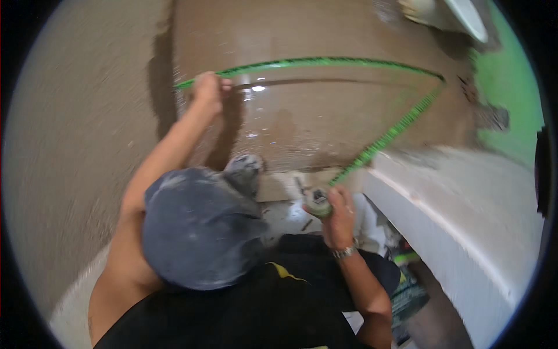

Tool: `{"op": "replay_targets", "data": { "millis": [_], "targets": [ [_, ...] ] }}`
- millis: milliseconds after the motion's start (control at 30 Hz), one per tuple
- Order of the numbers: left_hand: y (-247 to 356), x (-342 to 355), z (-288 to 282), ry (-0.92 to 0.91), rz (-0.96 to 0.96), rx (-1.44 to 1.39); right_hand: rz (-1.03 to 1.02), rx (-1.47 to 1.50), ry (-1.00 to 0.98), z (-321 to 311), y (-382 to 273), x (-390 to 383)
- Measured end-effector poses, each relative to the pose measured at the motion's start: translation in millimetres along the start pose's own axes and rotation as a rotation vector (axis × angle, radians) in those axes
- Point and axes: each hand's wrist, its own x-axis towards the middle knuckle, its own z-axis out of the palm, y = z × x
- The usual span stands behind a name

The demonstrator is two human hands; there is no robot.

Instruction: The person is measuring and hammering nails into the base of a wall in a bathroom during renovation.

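My left hand [208, 93] is closed on the green tape measure's blade [325, 61] near its end, beside the plastered wall's base at the left. The blade stretches right across the wet brown floor [290, 116], bends sharply, and runs back down to the tape measure's case [317, 200]. My right hand [340, 215] is wrapped around that case, low in the middle right. My bent knee in dusty dark trousers [197, 227] lies below my left hand, with a dusty foot beyond it.
A grey plastered wall [81, 134] rises at the left. At the right are a whitish ledge [442, 215] and a green wall [505, 139]. A white toilet-like fixture [465, 17] stands at the top right. Bags and debris [407, 296] lie below the ledge.
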Motion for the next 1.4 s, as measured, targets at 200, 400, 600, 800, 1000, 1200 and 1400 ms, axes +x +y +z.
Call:
{"op": "replay_targets", "data": {
  "millis": [200, 400, 600, 800, 1000, 1200, 1400],
  "targets": [
    [-42.3, -12.9, -34.9, 0.115, -0.014, -0.01, 0.146, -0.003, 0.011, 4.6, -6.1, -12.1],
    [-90.6, 40.8, -92.1, 0.021, 0.018, 0.035, -0.101, -0.324, 0.106, -6.5, 5.5, -0.9],
    [-56.2, 19.7, -85.7, 0.063, -0.008, 0.065, 0.165, 0.153, 0.106, -5.6, -18.5, 16.0],
    [-62.9, 34.3, -97.5, 0.031, -0.018, 0.062, 0.169, 0.142, 0.11, -5.5, -20.9, 15.2],
    [-68.5, 51.0, -115.8, 0.011, -0.026, 0.035, 0.161, 0.129, 0.095, 1.2, -21.1, 16.2],
    [-80.7, 54.6, -121.2, 0.045, -0.1, 0.025, 0.156, 0.149, 0.092, -1.9, -24.6, 12.9],
    [-77.8, 51.1, -117.9, 0.05, -0.091, 0.019, 0.104, 0.18, 0.099, -0.1, -25.5, 9.8]
  ]
}}
